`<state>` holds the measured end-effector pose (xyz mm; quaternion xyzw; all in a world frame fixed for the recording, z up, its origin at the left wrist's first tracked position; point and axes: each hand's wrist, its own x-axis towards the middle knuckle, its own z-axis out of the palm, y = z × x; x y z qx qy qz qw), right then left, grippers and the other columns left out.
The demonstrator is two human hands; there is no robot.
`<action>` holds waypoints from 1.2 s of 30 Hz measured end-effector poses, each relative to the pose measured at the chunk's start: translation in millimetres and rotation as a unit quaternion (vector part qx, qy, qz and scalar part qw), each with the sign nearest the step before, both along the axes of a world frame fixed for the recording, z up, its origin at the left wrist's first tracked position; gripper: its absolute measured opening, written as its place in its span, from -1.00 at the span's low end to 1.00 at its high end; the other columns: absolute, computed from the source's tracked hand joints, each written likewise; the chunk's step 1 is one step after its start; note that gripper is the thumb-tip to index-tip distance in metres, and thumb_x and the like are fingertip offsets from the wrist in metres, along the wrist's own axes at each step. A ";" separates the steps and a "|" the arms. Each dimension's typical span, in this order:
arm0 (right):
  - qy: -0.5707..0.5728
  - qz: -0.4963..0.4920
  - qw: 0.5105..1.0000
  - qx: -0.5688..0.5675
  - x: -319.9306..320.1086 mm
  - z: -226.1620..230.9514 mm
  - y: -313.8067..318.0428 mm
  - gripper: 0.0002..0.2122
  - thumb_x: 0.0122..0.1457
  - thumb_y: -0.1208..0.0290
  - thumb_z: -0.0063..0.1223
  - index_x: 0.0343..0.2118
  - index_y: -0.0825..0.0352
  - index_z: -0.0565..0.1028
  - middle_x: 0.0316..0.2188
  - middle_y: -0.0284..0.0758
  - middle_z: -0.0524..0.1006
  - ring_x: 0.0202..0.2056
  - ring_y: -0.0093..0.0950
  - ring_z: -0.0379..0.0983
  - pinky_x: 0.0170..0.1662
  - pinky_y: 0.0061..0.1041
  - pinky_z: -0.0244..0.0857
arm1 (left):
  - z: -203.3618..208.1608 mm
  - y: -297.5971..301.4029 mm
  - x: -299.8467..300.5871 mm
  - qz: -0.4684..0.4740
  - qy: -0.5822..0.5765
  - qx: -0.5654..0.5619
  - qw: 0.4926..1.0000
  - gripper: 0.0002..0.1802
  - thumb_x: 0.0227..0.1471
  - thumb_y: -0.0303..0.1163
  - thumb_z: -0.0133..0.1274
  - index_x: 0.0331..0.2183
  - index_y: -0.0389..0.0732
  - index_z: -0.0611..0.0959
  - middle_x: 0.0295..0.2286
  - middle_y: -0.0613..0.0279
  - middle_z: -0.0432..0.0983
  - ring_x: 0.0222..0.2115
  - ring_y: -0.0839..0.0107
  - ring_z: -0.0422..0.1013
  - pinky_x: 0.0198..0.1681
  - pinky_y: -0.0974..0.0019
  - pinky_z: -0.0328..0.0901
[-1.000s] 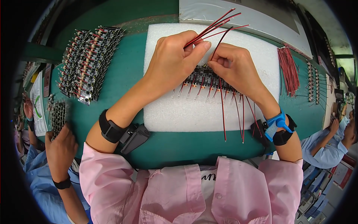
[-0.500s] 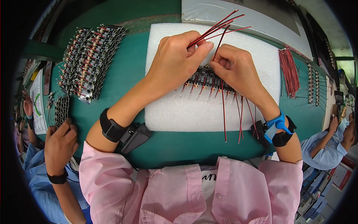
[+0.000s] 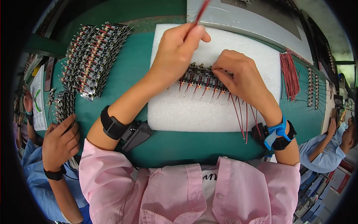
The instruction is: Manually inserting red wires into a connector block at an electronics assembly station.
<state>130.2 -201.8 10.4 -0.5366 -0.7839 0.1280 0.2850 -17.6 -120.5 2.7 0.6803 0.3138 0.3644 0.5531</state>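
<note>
My left hand is raised above the white foam pad, closed around a bundle of red and black wires that points up and away, blurred at its tips. A row of small black circuit boards with clear-tipped leads lies across the pad. Over the right part of that row is my right hand, its thumb and finger pinched at the boards; what they hold, if anything, is hidden. Several red and black wires trail toward me from below this hand, over the pad's near edge.
Stacked circuit-board strips lie on the green table at left. A co-worker's hand touches more boards there. To the right are a red wire bundle and narrow component strips. A grey metal case stands behind.
My left hand has moved up and away with the wires, which now sit closer together. The right hand has lowered slightly onto the boards; the wire it pinched upright no longer shows there.
</note>
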 end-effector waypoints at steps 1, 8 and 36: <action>-0.031 0.011 0.999 0.013 0.0 2.8 -1.7 -0.94 -0.23 0.65 -0.03 -0.62 0.43 0.37 -0.63 -0.27 0.35 -0.58 -0.36 0.28 -0.50 -0.50 0.17 | 0.9 3.0 -0.7 -0.001 -0.001 0.003 1.000 -0.68 -0.05 -0.26 -0.17 -0.58 -0.34 0.45 -0.77 0.31 0.24 -0.76 0.55 0.14 -0.71 0.44 0.05; -0.027 0.003 1.000 0.009 2.6 6.1 -4.3 -0.95 -0.21 0.62 -0.03 -0.61 0.43 0.38 -0.66 -0.28 0.35 -0.58 -0.37 0.28 -0.49 -0.49 0.17 | 10.1 0.7 8.7 -0.048 -0.184 -0.340 0.921 -0.67 0.04 -0.25 -0.30 -0.37 -0.34 0.41 -0.56 0.26 0.35 -0.57 0.51 0.32 -0.54 0.46 0.24; 0.429 -0.126 0.887 -0.119 1.1 21.0 3.9 -0.87 -0.07 0.42 -0.02 -0.55 0.40 0.41 -0.70 -0.46 0.34 -0.70 -0.73 0.13 -0.63 -0.77 -0.01 | 21.6 -14.9 11.0 -0.075 0.083 0.038 0.993 -0.81 -0.18 -0.40 -0.09 -0.58 -0.36 0.44 -0.79 0.34 0.19 -0.75 0.59 0.06 -0.70 0.46 0.00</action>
